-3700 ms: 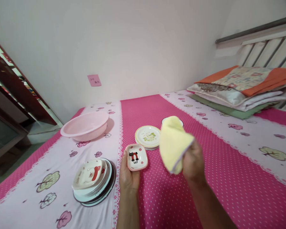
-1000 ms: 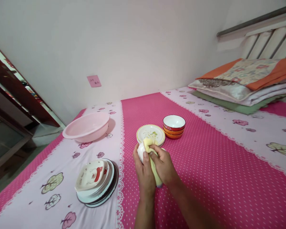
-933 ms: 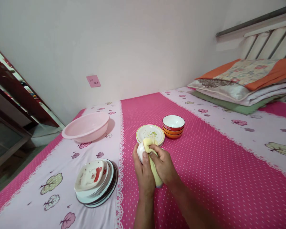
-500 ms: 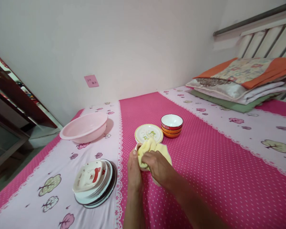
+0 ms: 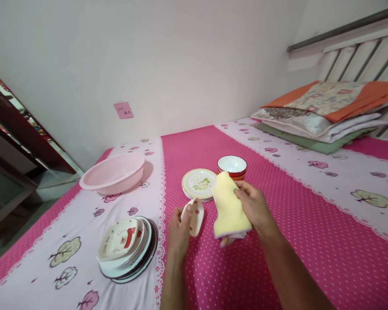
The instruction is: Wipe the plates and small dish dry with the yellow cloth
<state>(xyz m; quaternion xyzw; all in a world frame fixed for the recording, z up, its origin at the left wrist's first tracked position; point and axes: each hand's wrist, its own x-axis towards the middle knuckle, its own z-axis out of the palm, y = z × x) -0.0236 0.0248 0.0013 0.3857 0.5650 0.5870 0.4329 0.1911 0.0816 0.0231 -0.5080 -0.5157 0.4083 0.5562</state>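
My left hand (image 5: 180, 224) is closed on the edge of a small white dish (image 5: 197, 218) with reddish spots, which it holds tilted on its side. To the right, my right hand (image 5: 250, 200) pinches a yellow cloth (image 5: 229, 206) that hangs down, apart from the dish. Just beyond the dish lies a short stack of white plates (image 5: 198, 183) with a yellow rim and a green flower print. Behind the cloth stands a stack of bowls (image 5: 232, 164), white inside and red or orange outside, its lower part partly hidden.
At the left a pile of plates (image 5: 129, 275) carries a square bear-print dish (image 5: 118, 239) on top. A pink basin (image 5: 116, 174) stands farther back by the wall. Folded bedding (image 5: 323, 116) is piled at the back right. A pink patterned sheet (image 5: 310, 241) covers the bed.
My right hand has drawn the yellow cloth off the dish and moved to the right, where the cloth now hangs unfolded. The left hand has turned the dish so its spotted side shows.
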